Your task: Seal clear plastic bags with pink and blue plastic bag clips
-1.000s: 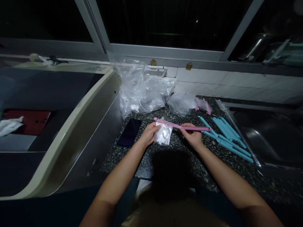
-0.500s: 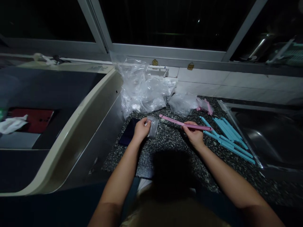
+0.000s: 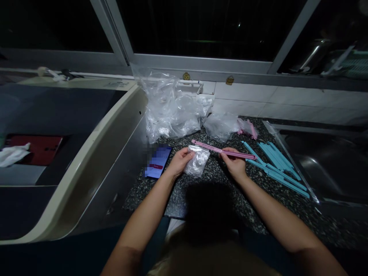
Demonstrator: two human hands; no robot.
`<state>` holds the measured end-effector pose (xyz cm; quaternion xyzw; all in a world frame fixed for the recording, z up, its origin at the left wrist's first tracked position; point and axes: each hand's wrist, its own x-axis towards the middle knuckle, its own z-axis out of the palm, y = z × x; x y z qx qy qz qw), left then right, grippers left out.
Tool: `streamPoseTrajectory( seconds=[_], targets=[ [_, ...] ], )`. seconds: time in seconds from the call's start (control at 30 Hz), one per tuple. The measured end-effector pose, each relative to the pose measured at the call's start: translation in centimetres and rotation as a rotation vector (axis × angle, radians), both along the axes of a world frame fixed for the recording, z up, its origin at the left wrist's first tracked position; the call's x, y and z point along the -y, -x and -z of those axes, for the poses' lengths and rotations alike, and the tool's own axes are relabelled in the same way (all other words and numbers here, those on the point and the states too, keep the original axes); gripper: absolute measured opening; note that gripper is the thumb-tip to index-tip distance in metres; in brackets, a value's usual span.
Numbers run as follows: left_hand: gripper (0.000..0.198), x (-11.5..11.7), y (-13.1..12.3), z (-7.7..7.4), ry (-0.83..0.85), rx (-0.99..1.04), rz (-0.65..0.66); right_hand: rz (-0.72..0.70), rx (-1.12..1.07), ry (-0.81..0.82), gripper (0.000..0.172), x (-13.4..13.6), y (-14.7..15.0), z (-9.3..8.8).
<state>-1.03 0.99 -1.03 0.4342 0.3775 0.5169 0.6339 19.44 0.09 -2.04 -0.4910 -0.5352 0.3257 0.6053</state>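
My left hand pinches a small clear plastic bag by its left edge, just above the speckled counter. My right hand grips a long, thin pink plastic strip, hinged or doubled in look, like a bag sealing clip. Its left end reaches over the top of the bag; whether they touch I cannot tell. Left of my left hand lies a phone with its screen lit. Several light-blue strips of similar shape lie on the counter right of my right hand.
Crumpled clear plastic bags pile up against the wall. Beside them a bag lies near pink pieces. A metal sink is at the right; a large cream-edged machine stands at the left.
My left hand has moved a little right with the small bag, which now shows more fully, close to the pink strip. The phone screen has lit up. My right hand is nearly still.
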Motion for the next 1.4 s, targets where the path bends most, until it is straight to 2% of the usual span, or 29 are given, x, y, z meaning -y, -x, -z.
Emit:
streamPoseTrajectory(
  seconds=[0.2,0.57,0.93,1.13,1.4],
  targets=[
    [0.038,0.3,-0.7,0.3,0.068,0.089,0.048,-0.062,-0.005,-0.005,0.025,1.0,1.1,-0.1],
    [0.041,0.6,-1.0,-0.9,0.172,0.136,0.019,-0.025,0.083,-0.083,0.017,1.9,0.9,-0.6],
    [0.039,0.5,-1.0,-0.5,0.251,0.146,0.081,-0.045,0.218,-0.088,0.015,1.9,1.3,-0.1],
    [0.034,0.3,-0.9,-0.4,0.224,0.166,0.049,-0.053,0.350,-0.110,0.011,2.2,1.3,-0.3],
    [0.035,0.1,-0.2,-0.7,0.242,0.104,0.107,-0.091,0.404,-0.138,0.010,2.0,1.3,-0.5]
  ],
)
